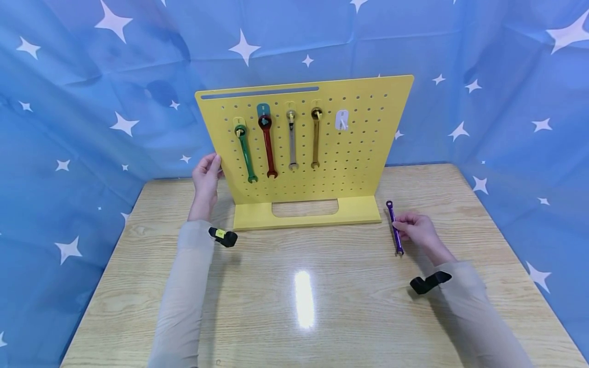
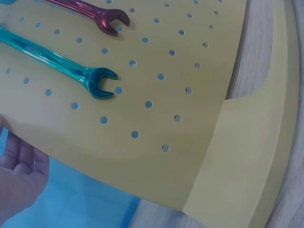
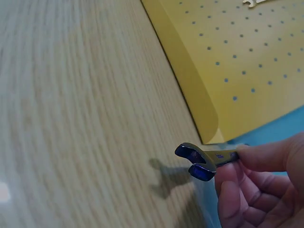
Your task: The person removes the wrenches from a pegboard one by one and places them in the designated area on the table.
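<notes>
My left hand [image 1: 205, 176] grips the left edge of a yellow pegboard [image 1: 354, 163], its fingers curling at the board's edge in the left wrist view. Closest to that hand hangs a green combination wrench [image 1: 247, 156], followed by a red one [image 1: 269, 148]. Off to the board's right, my right hand [image 1: 416, 230] pinches a purple combination wrench [image 1: 394, 230] by its shank between thumb and fingers. Its ring end points toward the back, and its open end [image 3: 202, 172] faces the camera in the right wrist view, casting a shadow on the wood.
Farther right on the board hang a silver wrench [image 1: 292, 145] and a gold wrench [image 1: 315, 140]. Beside them is a white hook [image 1: 342, 120] with nothing on it. The board's base [image 1: 253, 217] rests on a wooden table [image 1: 262, 296], with a blue star-patterned curtain [image 1: 294, 30] behind.
</notes>
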Demonstrator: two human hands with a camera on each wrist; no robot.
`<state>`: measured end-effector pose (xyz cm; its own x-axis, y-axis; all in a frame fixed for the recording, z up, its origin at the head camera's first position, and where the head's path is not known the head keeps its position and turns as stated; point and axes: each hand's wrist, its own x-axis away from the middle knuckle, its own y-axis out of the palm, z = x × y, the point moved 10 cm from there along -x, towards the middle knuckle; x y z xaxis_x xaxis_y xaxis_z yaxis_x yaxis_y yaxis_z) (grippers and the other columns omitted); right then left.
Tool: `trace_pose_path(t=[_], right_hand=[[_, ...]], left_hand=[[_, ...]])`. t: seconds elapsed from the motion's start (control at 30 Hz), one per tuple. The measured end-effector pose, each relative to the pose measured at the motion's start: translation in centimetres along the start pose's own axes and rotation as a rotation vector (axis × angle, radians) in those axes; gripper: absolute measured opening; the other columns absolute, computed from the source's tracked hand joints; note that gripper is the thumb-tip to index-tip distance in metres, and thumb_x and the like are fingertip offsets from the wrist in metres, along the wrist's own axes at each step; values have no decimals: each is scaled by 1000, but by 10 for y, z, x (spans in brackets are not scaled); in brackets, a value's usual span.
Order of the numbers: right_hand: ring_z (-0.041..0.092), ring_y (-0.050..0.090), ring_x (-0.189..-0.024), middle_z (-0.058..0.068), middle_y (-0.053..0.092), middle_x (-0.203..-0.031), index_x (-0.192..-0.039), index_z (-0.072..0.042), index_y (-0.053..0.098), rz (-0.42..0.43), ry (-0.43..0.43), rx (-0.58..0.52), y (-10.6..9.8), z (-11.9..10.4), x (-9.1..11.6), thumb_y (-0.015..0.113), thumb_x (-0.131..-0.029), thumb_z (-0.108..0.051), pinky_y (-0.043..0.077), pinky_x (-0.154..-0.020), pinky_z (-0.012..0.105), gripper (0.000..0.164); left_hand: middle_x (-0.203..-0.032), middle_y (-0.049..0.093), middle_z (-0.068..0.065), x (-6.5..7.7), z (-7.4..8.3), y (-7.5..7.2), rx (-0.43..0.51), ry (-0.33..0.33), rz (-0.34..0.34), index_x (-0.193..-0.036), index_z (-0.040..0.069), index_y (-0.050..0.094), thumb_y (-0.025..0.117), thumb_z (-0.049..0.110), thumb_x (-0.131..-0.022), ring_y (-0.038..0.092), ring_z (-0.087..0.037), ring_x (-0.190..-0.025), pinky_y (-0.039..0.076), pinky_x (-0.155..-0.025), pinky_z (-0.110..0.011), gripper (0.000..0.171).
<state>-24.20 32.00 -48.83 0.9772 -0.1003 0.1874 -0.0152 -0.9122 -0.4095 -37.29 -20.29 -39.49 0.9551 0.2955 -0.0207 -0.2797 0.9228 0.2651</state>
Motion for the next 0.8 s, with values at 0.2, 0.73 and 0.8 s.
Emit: trace_pose_path(t=[0.2,0.73,0.8], right_hand=[[5,54,-57,-6,57,-65,-103,19,54,-15,42,36,1,6,-1,59,-90,-5,50,-53,22,27],[8,54,-61,-6,58,-66,-106,17,56,-61,116,143,5,14,2,60,-90,-8,47,-55,24,30],[8,55,-60,-6,58,-65,-105,16,56,-61,121,147,5,14,2,60,-90,-8,47,-55,24,30]], left_hand=[[-83,65,4,0,0,0,-4,1,-3,-86,15,65,60,15,-92,60,-11,-79,46,-78,-29,7],[-84,64,3,1,0,1,-4,-7,-9,-88,15,64,60,16,-92,59,-11,-81,46,-80,-29,6],[-85,64,3,1,0,1,-1,-7,-9,-88,15,64,60,16,-92,59,-12,-81,45,-80,-29,6]])
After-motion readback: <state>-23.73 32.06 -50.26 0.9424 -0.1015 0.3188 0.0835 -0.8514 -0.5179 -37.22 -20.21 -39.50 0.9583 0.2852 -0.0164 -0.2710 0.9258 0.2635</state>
